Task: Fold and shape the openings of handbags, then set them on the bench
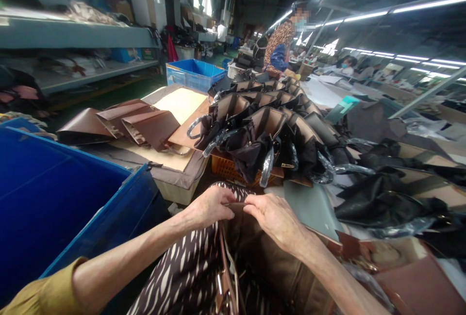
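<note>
On my lap, over dark patterned trousers [182, 261], lies a brown bag [276, 261] with its cloth side facing up. My left hand [209, 203] pinches the bag's upper edge between thumb and fingers. Close beside it, my right hand [274, 215] grips the same edge, its fingertips pressed on the brown material. A brown strap with metal fittings [224, 281] hangs down the bag's left side. Part of the bag is hidden beneath my right forearm.
A heap of black and tan handbags [255, 130] with plastic-wrapped handles is in front. Brown bag pieces [145, 125] lie to its left. A large blue bin [65, 198] stands at my left, another blue crate [196, 73] further back. A co-worker [280, 48] stands beyond the heap.
</note>
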{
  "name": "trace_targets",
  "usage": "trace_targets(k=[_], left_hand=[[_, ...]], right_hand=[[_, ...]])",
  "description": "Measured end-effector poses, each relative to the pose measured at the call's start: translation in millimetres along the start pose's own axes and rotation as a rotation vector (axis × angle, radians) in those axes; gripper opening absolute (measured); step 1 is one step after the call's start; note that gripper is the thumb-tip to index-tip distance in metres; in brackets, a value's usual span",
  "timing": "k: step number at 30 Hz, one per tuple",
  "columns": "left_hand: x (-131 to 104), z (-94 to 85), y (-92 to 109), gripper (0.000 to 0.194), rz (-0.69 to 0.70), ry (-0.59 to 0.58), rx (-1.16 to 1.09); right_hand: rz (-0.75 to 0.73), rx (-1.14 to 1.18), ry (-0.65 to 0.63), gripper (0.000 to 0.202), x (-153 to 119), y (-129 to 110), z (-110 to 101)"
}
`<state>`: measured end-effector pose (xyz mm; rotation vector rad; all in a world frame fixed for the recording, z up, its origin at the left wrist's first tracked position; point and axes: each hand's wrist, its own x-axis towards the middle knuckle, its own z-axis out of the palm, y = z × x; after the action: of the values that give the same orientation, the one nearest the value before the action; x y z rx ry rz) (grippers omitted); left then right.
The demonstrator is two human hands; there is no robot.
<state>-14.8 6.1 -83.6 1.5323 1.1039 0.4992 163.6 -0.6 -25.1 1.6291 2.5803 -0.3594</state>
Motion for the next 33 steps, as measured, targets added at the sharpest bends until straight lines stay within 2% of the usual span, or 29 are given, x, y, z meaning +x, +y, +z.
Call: trace_targets(k=[5, 8, 12, 17, 19, 24, 30, 33], left_hand=[[-3.4, 1.4, 8.0, 0.028, -0.001, 0.07, 0.125], [-4.5, 3.0, 10.1, 0.035, 0.027, 0.146, 0.163], [-5.1, 5.8, 6.5, 0.044, 0.037, 0.212, 0.165], [-8.3, 7.6, 8.8, 0.045, 0.035, 0.238, 0.175], [-10.0, 7.7, 11.4, 0.044, 0.027, 0.248, 0.167], [-10.8, 7.3, 13.2, 0.043, 0.011, 0.282, 0.165], [-11.4, 7.5, 18.2, 0.044, 0.013, 0.27, 0.188], [-15.7, 8.1, 21.9, 0.047, 0.009, 0.249, 0.163]], right_hand=[[-0.082, 0.056, -0.006, 0.016, 5.6, -12.4, -2.8], [-0.113, 0.129, -0.056, 0.02, 11.4, -18.2, -5.0], [-0.162, 0.244, -0.135, 0.021, 18.6, -17.3, -9.5], [-0.205, 0.322, -0.232, 0.019, 26.3, -13.0, -10.2], [-0.204, 0.259, -0.216, 0.02, 27.1, -15.4, -6.8], [-0.075, -0.035, -0.109, 0.027, 20.8, -27.1, 2.0], [-0.32, -0.002, -0.154, 0.019, 18.5, -24.3, -6.4], [-0.357, 0.004, -0.223, 0.018, 21.2, -20.7, -11.7]])
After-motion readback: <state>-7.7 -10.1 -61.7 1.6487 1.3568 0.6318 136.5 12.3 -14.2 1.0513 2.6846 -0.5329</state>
